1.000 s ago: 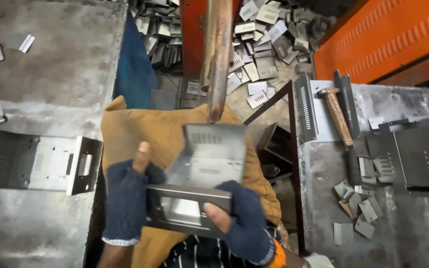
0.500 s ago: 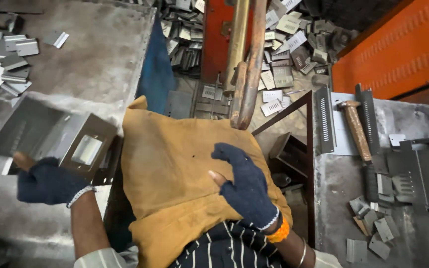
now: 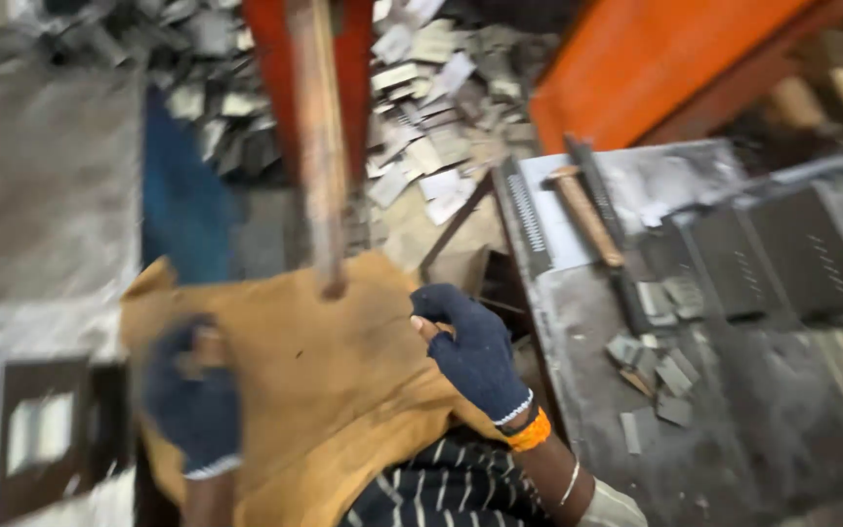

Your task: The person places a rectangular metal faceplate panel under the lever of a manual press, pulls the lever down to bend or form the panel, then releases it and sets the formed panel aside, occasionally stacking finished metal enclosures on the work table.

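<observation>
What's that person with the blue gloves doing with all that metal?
A person sits with a tan cloth over their lap. Both hands wear dark blue gloves and hold nothing. The right hand rests on the cloth; the left hand, blurred, is over the cloth's left edge, beside a metal box lying on the left. A rusty lever hangs in front. A hammer and small metal pieces lie on the bench to the right.

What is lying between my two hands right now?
In the head view, only the tan leather apron on the lap spans the stretch between the left hand and right hand; a rusty lever's tip hangs just above it.
</observation>
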